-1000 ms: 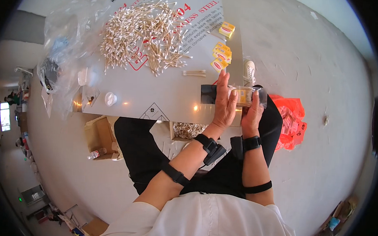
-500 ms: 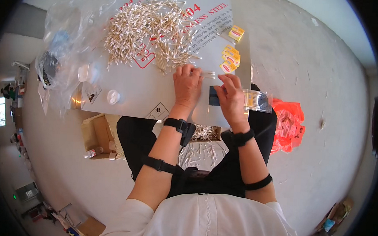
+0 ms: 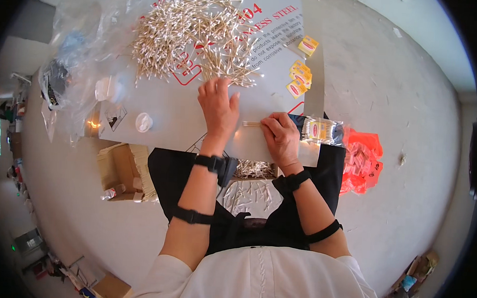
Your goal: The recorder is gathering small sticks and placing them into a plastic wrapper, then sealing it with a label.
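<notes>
Right of centre, a clear packet (image 3: 339, 134) held packed swabs (image 3: 327, 132); a cardboard box (image 3: 275, 170), lower centre, held more. Mid-frame, the right hand (image 3: 281, 140) pinched a few swabs (image 3: 252, 124), long axis left to right, free tips pointing left. The left hand (image 3: 219, 110), thumb spread, was beside the swab pile (image 3: 182, 37), upper left.

Pic's bright w/ glare on sheet (image 3: 171, 111), fisheye-bent edges, blk corners
</notes>
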The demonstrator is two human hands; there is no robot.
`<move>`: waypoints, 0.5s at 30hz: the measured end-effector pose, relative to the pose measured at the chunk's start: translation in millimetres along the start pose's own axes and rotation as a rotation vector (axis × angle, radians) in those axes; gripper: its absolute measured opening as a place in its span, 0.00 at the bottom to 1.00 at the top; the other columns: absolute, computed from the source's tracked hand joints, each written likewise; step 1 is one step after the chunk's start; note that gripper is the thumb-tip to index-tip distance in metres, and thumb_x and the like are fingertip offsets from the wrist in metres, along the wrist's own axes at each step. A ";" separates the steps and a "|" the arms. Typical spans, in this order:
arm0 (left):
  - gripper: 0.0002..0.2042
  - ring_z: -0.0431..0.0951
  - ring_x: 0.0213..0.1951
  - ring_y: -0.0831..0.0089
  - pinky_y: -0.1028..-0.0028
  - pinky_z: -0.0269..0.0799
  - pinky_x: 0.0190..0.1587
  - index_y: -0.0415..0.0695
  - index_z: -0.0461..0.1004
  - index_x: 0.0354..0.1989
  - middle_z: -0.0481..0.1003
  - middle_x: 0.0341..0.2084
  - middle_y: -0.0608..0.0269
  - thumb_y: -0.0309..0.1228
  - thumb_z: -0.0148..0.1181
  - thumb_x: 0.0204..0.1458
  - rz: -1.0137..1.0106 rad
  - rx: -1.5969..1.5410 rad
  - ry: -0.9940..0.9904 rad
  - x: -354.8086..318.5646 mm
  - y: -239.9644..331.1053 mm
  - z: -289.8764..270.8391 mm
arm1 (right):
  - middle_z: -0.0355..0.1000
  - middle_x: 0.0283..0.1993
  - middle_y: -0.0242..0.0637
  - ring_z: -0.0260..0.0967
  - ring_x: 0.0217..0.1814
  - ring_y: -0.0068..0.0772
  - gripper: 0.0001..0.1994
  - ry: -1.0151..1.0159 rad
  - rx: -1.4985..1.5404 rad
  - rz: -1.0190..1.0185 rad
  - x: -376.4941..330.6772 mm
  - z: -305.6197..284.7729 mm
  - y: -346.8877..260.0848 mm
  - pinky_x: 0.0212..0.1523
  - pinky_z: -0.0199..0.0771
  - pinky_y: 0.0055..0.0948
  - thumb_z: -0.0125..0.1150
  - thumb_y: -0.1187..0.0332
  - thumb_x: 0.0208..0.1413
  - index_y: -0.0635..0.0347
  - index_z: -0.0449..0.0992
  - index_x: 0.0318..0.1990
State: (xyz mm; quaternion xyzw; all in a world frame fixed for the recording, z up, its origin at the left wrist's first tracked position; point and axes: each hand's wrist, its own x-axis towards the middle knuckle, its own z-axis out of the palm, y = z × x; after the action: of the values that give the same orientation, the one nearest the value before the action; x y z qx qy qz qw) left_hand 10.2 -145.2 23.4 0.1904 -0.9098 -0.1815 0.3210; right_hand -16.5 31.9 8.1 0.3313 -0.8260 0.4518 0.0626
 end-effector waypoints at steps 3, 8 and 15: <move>0.12 0.66 0.50 0.57 0.58 0.60 0.51 0.46 0.74 0.35 0.70 0.40 0.61 0.25 0.68 0.40 -0.005 0.076 -0.126 20.8 -9.5 6.6 | 0.70 0.35 0.36 0.72 0.35 0.41 0.04 -0.010 0.037 0.012 1.1 0.4 -1.9 0.36 0.73 0.35 0.64 0.73 0.47 0.58 0.77 0.32; 0.09 0.66 0.49 0.58 0.59 0.59 0.52 0.46 0.74 0.30 0.70 0.39 0.64 0.24 0.67 0.40 0.023 0.029 -0.233 8.0 -10.0 6.4 | 0.71 0.35 0.36 0.73 0.36 0.40 0.05 -0.005 0.022 0.022 -0.4 1.7 0.3 0.37 0.74 0.34 0.65 0.75 0.47 0.58 0.78 0.32; 0.09 0.66 0.50 0.59 0.58 0.58 0.51 0.48 0.74 0.29 0.70 0.39 0.66 0.23 0.66 0.39 0.107 -0.071 -0.155 -29.1 -1.6 -5.2 | 0.70 0.34 0.36 0.71 0.35 0.41 0.04 0.003 0.018 0.016 1.3 0.0 0.6 0.36 0.73 0.35 0.64 0.73 0.47 0.57 0.77 0.32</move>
State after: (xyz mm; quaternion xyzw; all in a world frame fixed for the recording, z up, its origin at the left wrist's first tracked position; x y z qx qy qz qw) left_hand 35.0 -134.2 11.5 0.1155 -0.9337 -0.2104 0.2655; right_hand -17.9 31.6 8.2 0.3248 -0.8243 0.4602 0.0571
